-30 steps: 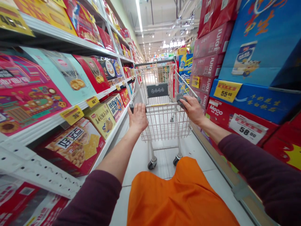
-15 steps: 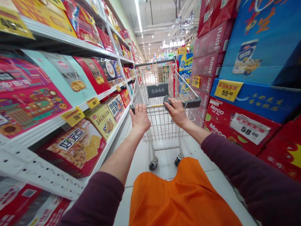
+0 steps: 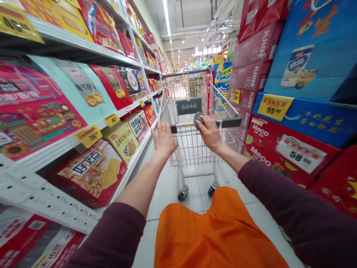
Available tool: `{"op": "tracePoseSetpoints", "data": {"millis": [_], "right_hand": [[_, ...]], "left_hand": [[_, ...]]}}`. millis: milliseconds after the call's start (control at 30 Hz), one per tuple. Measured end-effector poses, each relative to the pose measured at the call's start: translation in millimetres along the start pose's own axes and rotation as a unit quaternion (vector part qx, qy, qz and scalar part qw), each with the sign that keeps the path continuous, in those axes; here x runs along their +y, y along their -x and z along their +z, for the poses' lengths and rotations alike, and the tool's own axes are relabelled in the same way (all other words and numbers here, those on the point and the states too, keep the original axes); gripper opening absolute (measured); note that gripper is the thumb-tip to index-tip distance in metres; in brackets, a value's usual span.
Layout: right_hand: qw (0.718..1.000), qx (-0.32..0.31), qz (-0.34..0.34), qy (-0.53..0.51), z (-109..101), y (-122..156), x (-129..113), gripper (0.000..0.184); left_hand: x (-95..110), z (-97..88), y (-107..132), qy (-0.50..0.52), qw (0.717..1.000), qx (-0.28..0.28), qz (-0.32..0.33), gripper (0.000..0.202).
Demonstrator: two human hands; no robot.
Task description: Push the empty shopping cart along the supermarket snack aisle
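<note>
A wire shopping cart [image 3: 195, 145] stands in the aisle straight ahead of me, with nothing visible in its basket. My right hand [image 3: 209, 133] is closed on a grey cloth [image 3: 198, 117] and presses it on the cart's dark handle bar [image 3: 230, 122], left of the bar's middle. My left hand [image 3: 163, 138] hovers just left of the handle's left end, fingers stretched out and holding nothing. Both arms wear dark maroon sleeves. An orange garment covers my front at the bottom of the view.
Shelves of biscuit and snack gift boxes [image 3: 92, 171] with yellow price tags [image 3: 88, 136] line the left side. Stacked red and blue gift cartons [image 3: 281, 145] wall the right side close to the cart. The white tiled floor [image 3: 167, 186] runs down the narrow aisle.
My right hand slid the grey cloth leftward along the handle from its right end. My left hand let go of the handle's left end and opened.
</note>
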State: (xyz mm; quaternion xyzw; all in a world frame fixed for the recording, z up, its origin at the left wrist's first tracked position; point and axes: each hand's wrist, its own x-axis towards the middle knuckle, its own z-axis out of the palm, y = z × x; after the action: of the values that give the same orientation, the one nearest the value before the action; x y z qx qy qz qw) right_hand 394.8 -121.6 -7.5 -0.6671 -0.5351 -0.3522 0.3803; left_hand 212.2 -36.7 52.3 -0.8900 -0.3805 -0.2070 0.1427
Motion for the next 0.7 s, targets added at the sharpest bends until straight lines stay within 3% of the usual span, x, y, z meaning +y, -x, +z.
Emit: {"op": "tracePoseSetpoints", "data": {"millis": [200,267,367,533,600,700], "right_hand": [[0.998,-0.037,-0.040,0.009,26.4,-18.5,-52.9,0.040],[0.997,-0.047,-0.058,0.013,25.0,-20.4,-54.2,0.040],[0.997,-0.043,-0.070,0.014,15.1,-16.4,-37.7,0.039],[0.999,-0.010,-0.027,0.014,3.6,-7.1,-11.1,0.037],[1.000,-0.010,-0.020,0.009,7.8,-8.5,-18.0,0.037],[0.999,-0.023,-0.036,-0.004,22.7,-16.5,-46.6,0.037]], "left_hand": [[-1.3,-6.3,2.6,-0.016,1.000,-0.012,0.008,0.080],[-5.4,-8.6,3.4,-0.024,0.999,-0.025,0.017,0.080],[-12.3,-8.8,5.0,-0.031,0.999,-0.029,0.026,0.079],[-14.0,-2.8,5.9,-0.014,1.000,-0.018,0.012,0.080],[-12.3,-0.7,5.3,-0.002,1.000,-0.013,0.012,0.083],[-11.5,0.5,5.0,0.015,1.000,-0.005,0.019,0.082]]}}
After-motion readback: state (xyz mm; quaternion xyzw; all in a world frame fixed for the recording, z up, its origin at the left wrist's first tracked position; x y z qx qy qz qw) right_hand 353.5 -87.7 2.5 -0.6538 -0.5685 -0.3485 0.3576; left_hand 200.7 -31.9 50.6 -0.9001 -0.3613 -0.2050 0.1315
